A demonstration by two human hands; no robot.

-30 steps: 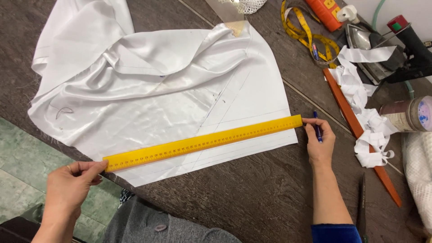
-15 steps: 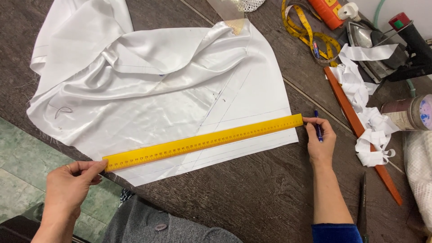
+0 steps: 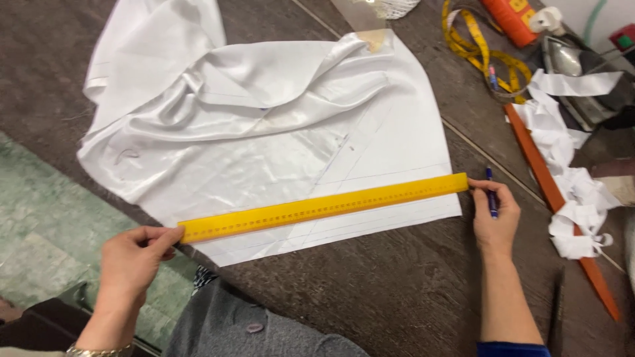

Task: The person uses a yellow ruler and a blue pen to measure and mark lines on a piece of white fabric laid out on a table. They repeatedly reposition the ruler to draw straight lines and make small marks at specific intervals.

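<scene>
Yellow ruler point(image 3: 324, 207) (white fabric point(image 3: 264, 112))

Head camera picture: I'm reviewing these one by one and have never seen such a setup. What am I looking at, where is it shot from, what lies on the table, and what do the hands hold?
There is no machine here: a person works with two bare hands, and the single camera sits on their head, looking down. On the dark table lies a sheet of shiny white fabric, partly rumpled, with faint drawn lines on its flat part. A long yellow ruler lies across its near edge. The left hand pinches one end of the ruler; the right hand touches the other end and holds a blue pen. To the right are a yellow tape measure, white fabric strips and an orange strip or ruler.
</scene>
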